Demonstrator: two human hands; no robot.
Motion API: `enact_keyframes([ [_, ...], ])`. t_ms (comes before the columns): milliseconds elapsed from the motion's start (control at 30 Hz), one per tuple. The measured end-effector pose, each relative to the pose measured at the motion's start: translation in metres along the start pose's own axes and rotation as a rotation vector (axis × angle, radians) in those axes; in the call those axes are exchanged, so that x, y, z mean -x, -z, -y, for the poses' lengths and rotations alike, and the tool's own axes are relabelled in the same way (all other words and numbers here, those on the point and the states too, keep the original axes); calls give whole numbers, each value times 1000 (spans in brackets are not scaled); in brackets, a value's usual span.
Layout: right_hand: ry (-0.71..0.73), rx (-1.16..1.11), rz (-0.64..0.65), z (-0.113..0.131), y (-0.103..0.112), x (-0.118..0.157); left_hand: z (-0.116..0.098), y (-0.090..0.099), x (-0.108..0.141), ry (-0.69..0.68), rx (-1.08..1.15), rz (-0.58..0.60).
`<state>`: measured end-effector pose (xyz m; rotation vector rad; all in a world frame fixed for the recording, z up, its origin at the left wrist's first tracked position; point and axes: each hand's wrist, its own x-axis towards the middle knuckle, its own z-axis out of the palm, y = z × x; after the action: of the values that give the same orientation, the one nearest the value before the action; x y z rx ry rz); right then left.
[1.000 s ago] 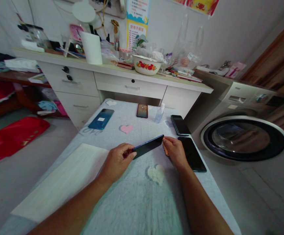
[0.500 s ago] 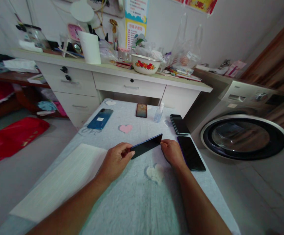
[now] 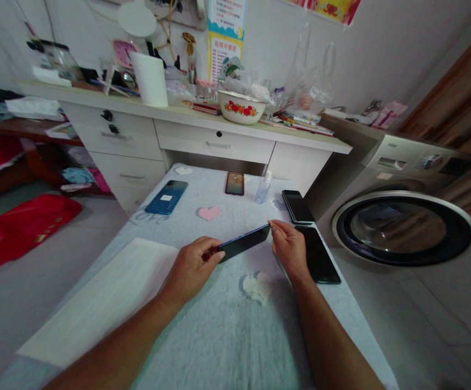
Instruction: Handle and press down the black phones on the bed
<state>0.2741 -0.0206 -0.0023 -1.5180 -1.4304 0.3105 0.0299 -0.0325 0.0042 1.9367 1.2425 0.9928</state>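
A dark smartphone [image 3: 245, 242] with a blue edge is held tilted above the table, its left end gripped between the thumb and fingers of my left hand [image 3: 194, 265]. At the phone's upper right corner, my right hand [image 3: 290, 246] is closed in a pinch against the edge. A bit of orange shows by its fingers; what they hold is too small to make out. Partly behind my right hand lies a black-screened phone [image 3: 320, 257]. Further back are more dark phones, apparently stacked [image 3: 298, 207].
The cloth-covered table [image 3: 219, 336] also bears a blue phone [image 3: 167, 197], a small brown-and-black phone or case [image 3: 234, 183], a clear spray bottle [image 3: 263, 188] and a white folded cloth or paper [image 3: 101, 303]. Beyond stands a white cabinet [image 3: 214, 138]; a washing machine [image 3: 406, 179] is at right.
My right hand has moved up along the phone's right end to its upper corner, and orange now shows by its fingers. My left hand and the phone have barely shifted.
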Motion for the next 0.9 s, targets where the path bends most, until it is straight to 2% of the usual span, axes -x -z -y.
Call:
enact_keyframes([
  [133,162,136,-41,5,-1,3,-2,1,0,-7,-5,1],
  [300,259,329,14,18,-6,12,-1,0,0,-8,-8,-4],
  [567,394,300,157,43,-23,32,3,-2,1,-29,-29,-4],
  [900,484,356,247,65,-31,49,-2,-3,0,-37,3,18],
])
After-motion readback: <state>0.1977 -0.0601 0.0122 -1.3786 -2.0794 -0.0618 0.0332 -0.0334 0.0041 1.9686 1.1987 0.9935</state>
